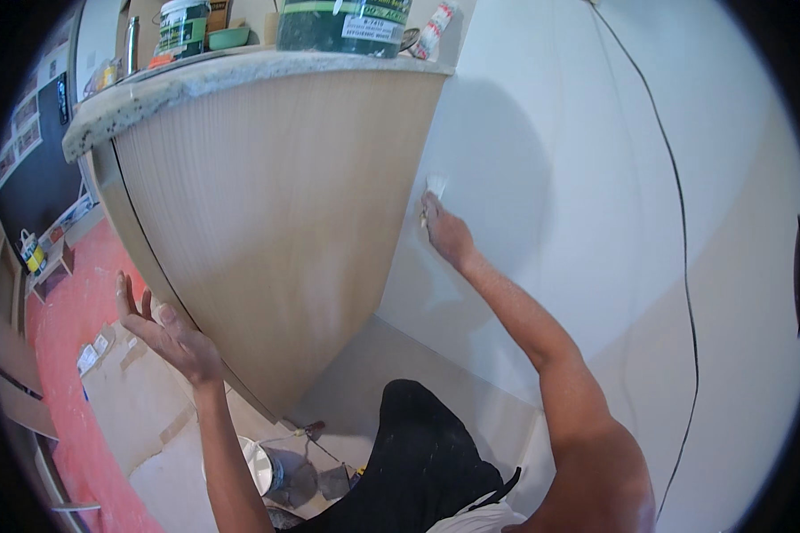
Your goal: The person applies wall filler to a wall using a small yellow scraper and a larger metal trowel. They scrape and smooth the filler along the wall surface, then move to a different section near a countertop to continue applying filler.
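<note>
My right hand (447, 233) is closed around the handle of a paintbrush (436, 186), its pale bristles up against the white wall (507, 169). The brush is close to the edge where the wall meets a light wood-grain cabinet panel (267, 213). On the other side, my left hand (173, 338) is raised in the air beside the panel's left edge, its fingers apart and nothing in it. A shadow falls on the wall around the brush.
A speckled stone countertop (240, 73) overhangs the panel, bearing a large green paint bucket (342, 27) and a smaller tub (183, 28). A black cable (676, 178) hangs down the wall. Below stands a white bucket (256, 465); cardboard (142, 409) covers part of the red floor.
</note>
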The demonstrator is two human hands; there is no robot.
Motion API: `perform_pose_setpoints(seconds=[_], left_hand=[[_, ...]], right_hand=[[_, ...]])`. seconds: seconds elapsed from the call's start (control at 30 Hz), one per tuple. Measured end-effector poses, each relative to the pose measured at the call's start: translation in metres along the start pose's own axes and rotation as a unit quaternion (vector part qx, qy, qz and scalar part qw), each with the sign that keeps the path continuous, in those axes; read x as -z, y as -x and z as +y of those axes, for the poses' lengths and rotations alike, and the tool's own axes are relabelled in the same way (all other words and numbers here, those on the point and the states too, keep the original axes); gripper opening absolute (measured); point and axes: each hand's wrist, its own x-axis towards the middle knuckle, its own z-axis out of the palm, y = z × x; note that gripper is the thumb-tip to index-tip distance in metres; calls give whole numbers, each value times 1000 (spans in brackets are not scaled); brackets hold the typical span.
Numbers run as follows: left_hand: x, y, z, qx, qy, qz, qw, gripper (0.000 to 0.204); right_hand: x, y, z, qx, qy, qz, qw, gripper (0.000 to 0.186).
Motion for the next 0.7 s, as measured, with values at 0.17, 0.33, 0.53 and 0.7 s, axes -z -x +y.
perform_pose_setpoints(seconds=[0.17, 0.33, 0.53, 0.7], left_hand=[[0, 2, -5, 2, -10, -13, 1000, 69], [4, 2, -8, -10, -12, -14, 1000, 69], [2, -2, -3, -4, -17, 7, 1000, 68], [-2, 1, -1, -9, -9, 21, 1000, 68]], right_hand=[[-62, 68, -16, -19, -44, -84, 995, 36], [-49, 62, -24, -50, -187, -102, 976, 27], [12, -11, 11, 1, -204, 63, 977, 18], [60, -25, 3, -129, -195, 76, 969, 15]])
